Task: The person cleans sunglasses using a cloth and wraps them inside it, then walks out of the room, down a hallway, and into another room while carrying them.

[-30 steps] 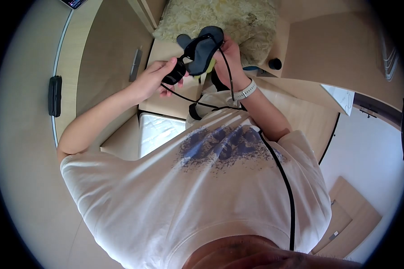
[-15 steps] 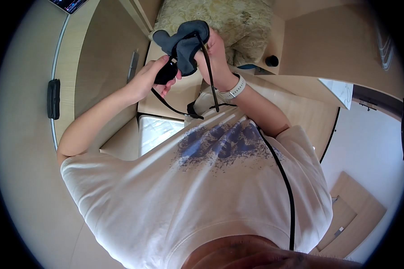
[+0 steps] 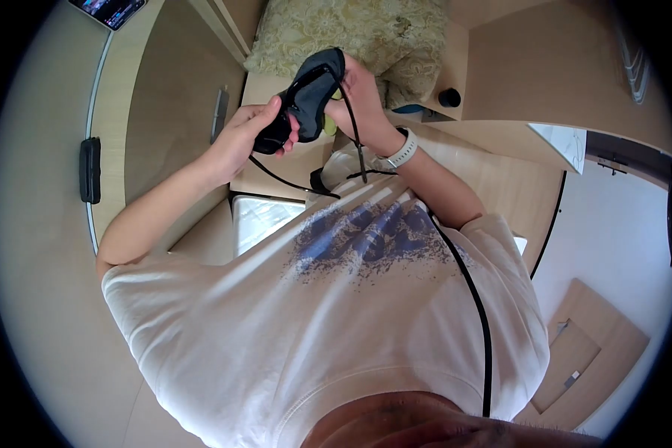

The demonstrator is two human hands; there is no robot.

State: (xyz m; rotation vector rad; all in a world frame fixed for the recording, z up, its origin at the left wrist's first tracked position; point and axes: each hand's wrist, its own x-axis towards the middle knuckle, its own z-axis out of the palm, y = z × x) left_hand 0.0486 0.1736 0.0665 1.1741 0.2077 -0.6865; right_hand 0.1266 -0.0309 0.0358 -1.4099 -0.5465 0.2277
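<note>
Holding dark glasses (image 3: pixel 271 137) up in front of the chest with both hands, the person has a grey cloth (image 3: pixel 313 95) against the frame. Left hand (image 3: pixel 240 139): fingers clamped on the glasses at one lens, thumb on the upper side, other fingertips curled round below. Right hand (image 3: pixel 366 103): at the cloth and the far end of the frame; fingers mostly hidden behind the fabric, so cannot tell how tightly they close. Yellow-green patch (image 3: pixel 330 125) just beside the cloth's lower edge; cannot tell what it belongs to. Both temples unfolded, one slanting from the left hand toward the shirt, the other passing in front of the right hand.

Pale-banded watch (image 3: pixel 403 150) on right wrist. White shirt (image 3: pixel 336 321) with blue print; black cord (image 3: pixel 476 299) down one side of it.

Beyond the hands, a patterned cushion (image 3: pixel 343 33), yellowish green. To its right, a small round black object (image 3: pixel 449 98). Far left: a phone (image 3: pixel 112 10), screen lit, at the upper end of a light wood strip (image 3: pixel 110 142); black case (image 3: pixel 89 170) at the strip's outer edge. Metal handle (image 3: pixel 219 113) on the brownish panel (image 3: pixel 175 97) near the left forearm.
</note>
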